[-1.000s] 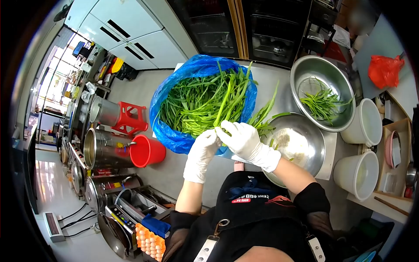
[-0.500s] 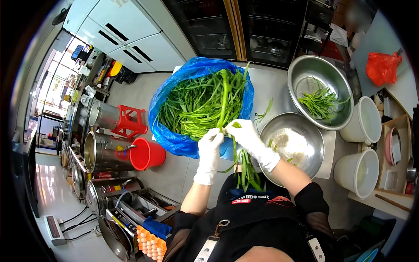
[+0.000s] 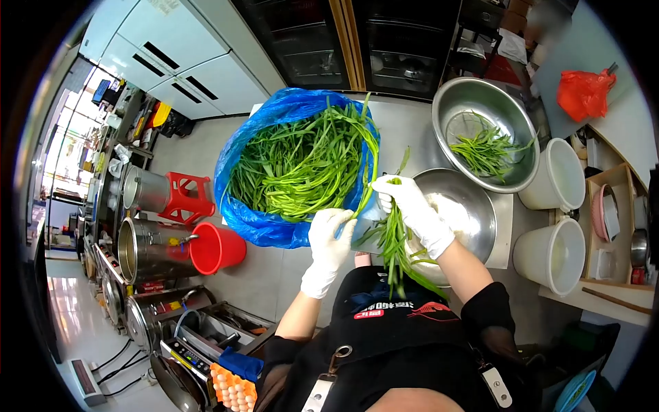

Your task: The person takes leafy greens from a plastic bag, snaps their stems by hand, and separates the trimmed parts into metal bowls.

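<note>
The right hand (image 3: 417, 214) holds leafy greens (image 3: 395, 245) beside the blue bag (image 3: 285, 237), the left hand (image 3: 328, 242) pinches a stem (image 3: 375, 165) by its rim, and the greens look light, floppy and easy to squash, so hold stems gently

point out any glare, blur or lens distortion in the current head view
Head view: strong fisheye bending, with dark corners; the window at far left is washed out; bright glare sits in the nearer steel bowl and on the glossy floor at left; a patch at upper right is blurred, while the greens in the right hand look fairly sharp.
</note>
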A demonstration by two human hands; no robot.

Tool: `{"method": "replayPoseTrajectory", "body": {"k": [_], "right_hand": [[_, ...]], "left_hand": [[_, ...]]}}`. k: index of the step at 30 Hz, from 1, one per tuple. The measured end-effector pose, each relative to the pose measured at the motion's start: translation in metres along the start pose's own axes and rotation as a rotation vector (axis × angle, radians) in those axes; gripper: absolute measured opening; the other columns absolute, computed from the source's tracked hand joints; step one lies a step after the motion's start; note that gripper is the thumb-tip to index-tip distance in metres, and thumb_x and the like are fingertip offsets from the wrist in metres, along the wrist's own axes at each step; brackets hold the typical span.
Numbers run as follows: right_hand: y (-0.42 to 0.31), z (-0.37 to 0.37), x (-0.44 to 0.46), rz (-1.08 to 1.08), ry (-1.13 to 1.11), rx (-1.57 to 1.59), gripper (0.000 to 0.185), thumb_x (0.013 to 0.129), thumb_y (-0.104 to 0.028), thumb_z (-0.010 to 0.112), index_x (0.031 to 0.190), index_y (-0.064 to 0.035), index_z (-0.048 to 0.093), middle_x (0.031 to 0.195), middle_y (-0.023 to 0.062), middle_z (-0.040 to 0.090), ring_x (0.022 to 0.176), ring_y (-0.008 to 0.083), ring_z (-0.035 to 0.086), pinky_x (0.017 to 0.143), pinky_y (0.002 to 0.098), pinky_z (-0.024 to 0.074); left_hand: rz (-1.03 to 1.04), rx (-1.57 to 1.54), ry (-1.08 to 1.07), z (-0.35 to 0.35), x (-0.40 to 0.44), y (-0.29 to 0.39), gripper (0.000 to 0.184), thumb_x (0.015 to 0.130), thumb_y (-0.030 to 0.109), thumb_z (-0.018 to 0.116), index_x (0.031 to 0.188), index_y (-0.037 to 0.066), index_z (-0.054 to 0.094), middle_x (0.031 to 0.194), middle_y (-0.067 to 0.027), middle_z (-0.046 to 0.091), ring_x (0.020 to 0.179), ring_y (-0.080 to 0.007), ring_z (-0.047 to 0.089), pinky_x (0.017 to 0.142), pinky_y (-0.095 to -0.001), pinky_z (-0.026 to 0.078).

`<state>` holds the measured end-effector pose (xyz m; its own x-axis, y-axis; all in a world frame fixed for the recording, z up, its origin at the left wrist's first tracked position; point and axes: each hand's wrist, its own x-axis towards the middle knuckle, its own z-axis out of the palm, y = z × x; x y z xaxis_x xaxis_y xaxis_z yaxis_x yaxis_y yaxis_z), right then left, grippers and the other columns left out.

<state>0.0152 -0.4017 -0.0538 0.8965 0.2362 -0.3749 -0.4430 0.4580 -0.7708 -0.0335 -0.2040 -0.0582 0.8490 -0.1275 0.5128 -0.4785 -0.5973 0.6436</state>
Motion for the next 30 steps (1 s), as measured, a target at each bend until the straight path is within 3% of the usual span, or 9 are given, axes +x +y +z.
{"method": "replayPoseTrajectory", "body": {"k": [5,8,12,16,19,23,26,27,30], "right_hand": [[-0.001,-0.002,-0.002,0.006,0.007,-0.005,0.013,0.086,-0.012,0.070,0.079,-0.0058,0.061,0.062,-0.0026,0.050,0.051,0.0073,0.044,0.046,0.0230,0.0389],[0.004,-0.005,-0.001,-0.018,0.022,-0.021,0.011,0.086,-0.011,0.069,0.081,-0.0039,0.062,0.061,-0.0019,0.051,0.050,0.0071,0.044,0.046,0.0227,0.0379],[0.002,-0.006,-0.009,-0.058,0.040,-0.006,0.009,0.087,-0.009,0.068,0.083,-0.0022,0.064,0.062,-0.0013,0.052,0.051,0.0067,0.045,0.047,0.0222,0.0367],[-0.001,-0.013,-0.016,-0.091,0.037,-0.064,0.009,0.088,-0.009,0.067,0.085,-0.0008,0.065,0.062,-0.0011,0.053,0.051,0.0065,0.045,0.049,0.0214,0.0367],[-0.005,-0.014,-0.025,-0.103,0.054,-0.106,0.010,0.089,-0.011,0.064,0.088,-0.0011,0.067,0.063,-0.0026,0.052,0.053,0.0059,0.045,0.051,0.0209,0.0353],[-0.003,-0.016,-0.037,-0.177,0.161,-0.246,0.012,0.089,-0.011,0.064,0.091,0.0003,0.068,0.063,-0.0027,0.052,0.055,0.0054,0.045,0.053,0.0207,0.0358],[0.010,-0.030,-0.036,-0.215,0.205,-0.273,0.014,0.089,-0.011,0.063,0.094,0.0013,0.069,0.063,-0.0027,0.053,0.056,0.0053,0.046,0.054,0.0205,0.0359],[0.011,-0.035,-0.037,-0.218,0.208,-0.269,0.015,0.089,-0.011,0.063,0.095,0.0013,0.069,0.063,-0.0028,0.053,0.056,0.0053,0.046,0.054,0.0204,0.0359],[0.006,-0.044,-0.046,-0.227,0.229,-0.295,0.011,0.089,-0.010,0.065,0.091,0.0001,0.068,0.063,-0.0038,0.052,0.056,0.0043,0.044,0.052,0.0208,0.0344]], "left_hand": [[-0.398,-0.327,-0.083,0.006,0.000,0.010,0.012,0.080,0.003,0.074,0.091,0.001,0.070,0.090,-0.0054,0.067,0.081,-0.0117,0.061,0.075,-0.0243,0.048],[-0.518,-0.489,-0.075,0.013,0.003,0.016,0.014,0.079,0.006,0.075,0.091,0.000,0.070,0.090,-0.0076,0.068,0.081,-0.0151,0.063,0.077,-0.0274,0.049],[-0.637,-0.600,-0.066,0.027,-0.004,0.017,0.011,0.082,0.003,0.074,0.091,-0.001,0.071,0.089,-0.0035,0.069,0.079,-0.0083,0.061,0.076,-0.0228,0.048],[-0.655,-0.557,-0.109,0.034,-0.005,0.021,0.011,0.082,0.003,0.074,0.091,-0.001,0.071,0.087,-0.0023,0.068,0.080,-0.0072,0.060,0.076,-0.0227,0.048],[-0.719,-0.711,-0.033,0.042,-0.006,0.023,0.011,0.083,0.005,0.073,0.092,-0.001,0.071,0.088,-0.0024,0.068,0.080,-0.0069,0.059,0.076,-0.0227,0.047],[-0.899,-0.764,0.056,0.069,-0.015,0.010,0.016,0.087,0.010,0.070,0.098,-0.002,0.071,0.088,-0.0032,0.069,0.081,-0.0104,0.061,0.077,-0.0248,0.047],[-1.203,-1.021,-0.011,0.080,-0.019,-0.007,0.018,0.087,0.015,0.069,0.098,0.000,0.071,0.091,-0.0046,0.070,0.084,-0.0145,0.063,0.078,-0.0295,0.047],[-1.258,-1.091,-0.067,0.085,-0.023,-0.015,0.032,0.087,0.024,0.067,0.108,0.000,0.065,0.110,-0.0122,0.067,0.106,-0.0261,0.059,0.099,-0.0425,0.038],[-1.233,-1.163,-0.191,0.095,-0.027,-0.035,0.030,0.088,0.019,0.066,0.111,-0.001,0.064,0.112,-0.0134,0.067,0.108,-0.0287,0.061,0.098,-0.0411,0.041]]}}
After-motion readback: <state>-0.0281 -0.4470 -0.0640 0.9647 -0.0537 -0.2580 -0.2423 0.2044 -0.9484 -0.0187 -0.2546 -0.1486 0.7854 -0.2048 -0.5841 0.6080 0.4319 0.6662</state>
